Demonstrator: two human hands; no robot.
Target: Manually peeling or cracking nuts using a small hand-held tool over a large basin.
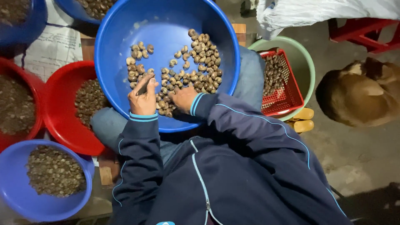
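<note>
Plainly mid-batch, the left hand (143,99) kept a clenched grip on a dark tool while the right hand (183,98) pinched cashew nuts (196,66), many left in the blue basin (121,37) on the lap.

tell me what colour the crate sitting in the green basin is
Red; the crate holds nuts and shows best in the head view.

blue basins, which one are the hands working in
The large blue basin on the lap, with cashews scattered loosely inside; both the left hand and right hand rest in it. The other blue basins sit apart, at the left.
</note>
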